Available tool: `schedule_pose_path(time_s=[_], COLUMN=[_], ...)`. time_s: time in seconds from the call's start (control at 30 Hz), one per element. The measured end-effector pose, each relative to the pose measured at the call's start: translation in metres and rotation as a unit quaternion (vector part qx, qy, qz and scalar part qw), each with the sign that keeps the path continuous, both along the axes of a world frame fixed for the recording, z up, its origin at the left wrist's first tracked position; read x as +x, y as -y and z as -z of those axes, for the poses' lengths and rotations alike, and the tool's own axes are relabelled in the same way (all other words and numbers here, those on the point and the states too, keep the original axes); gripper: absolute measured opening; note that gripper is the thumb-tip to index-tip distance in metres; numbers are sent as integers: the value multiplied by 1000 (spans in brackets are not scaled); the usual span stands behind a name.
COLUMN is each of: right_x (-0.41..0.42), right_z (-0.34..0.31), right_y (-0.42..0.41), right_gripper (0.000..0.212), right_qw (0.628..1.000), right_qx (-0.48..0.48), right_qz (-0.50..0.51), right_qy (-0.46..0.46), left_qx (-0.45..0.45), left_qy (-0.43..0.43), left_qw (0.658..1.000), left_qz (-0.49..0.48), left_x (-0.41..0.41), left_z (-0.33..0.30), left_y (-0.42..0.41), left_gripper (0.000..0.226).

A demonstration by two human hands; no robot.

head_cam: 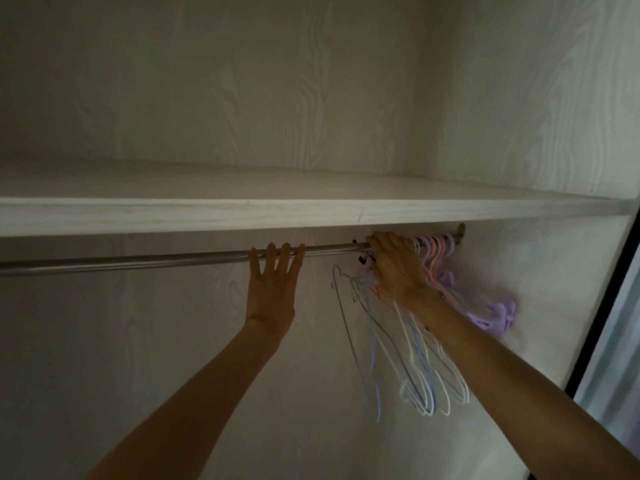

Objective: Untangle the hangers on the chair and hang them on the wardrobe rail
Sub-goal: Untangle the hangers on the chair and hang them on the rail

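A metal wardrobe rail runs left to right under a pale shelf. My left hand reaches up with its fingers hooked over the rail near the middle and holds nothing else. My right hand is at the rail farther right, closed around the necks of several thin blue and white hangers that dangle below it. Pink hangers and purple hangers hang at the rail's right end, just beyond my right hand. The chair is out of view.
The shelf sits just above the rail. The wardrobe's back panel and right side wall close in the space. A door edge shows at the far right. The rail's bracket is at the right end.
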State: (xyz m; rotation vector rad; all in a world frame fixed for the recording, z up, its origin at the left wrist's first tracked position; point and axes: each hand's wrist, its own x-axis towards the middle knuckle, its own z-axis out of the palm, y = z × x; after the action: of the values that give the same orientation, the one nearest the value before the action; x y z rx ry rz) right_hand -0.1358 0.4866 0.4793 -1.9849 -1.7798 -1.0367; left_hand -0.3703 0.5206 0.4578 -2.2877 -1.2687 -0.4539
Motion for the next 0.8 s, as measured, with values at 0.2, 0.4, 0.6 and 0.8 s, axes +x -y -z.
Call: schedule_pose_path(time_s=[0.2,0.4,0.6,0.8], right_x=[29,36,14,-13], right_z=[-1,5,25,58], right_y=[10,14,56,124], right_gripper=[54,64,40,22], right_qw=[999,998,996,998], right_qx=[6,5,51,-19], right_qz=[-5,-21,-19,-34], right_qy=[-40,-66,-66,-53], left_qx=[11,9,1,93], left_qy=[-9,-6,26,118], left_qw=[1000,1000,999,971], left_qz=[8,16,33,187], left_x=[-2,-2,-4,17], left_z=[-1,1,2,30], left_y=[-4,-4,-3,21], left_gripper=[86,87,86,78])
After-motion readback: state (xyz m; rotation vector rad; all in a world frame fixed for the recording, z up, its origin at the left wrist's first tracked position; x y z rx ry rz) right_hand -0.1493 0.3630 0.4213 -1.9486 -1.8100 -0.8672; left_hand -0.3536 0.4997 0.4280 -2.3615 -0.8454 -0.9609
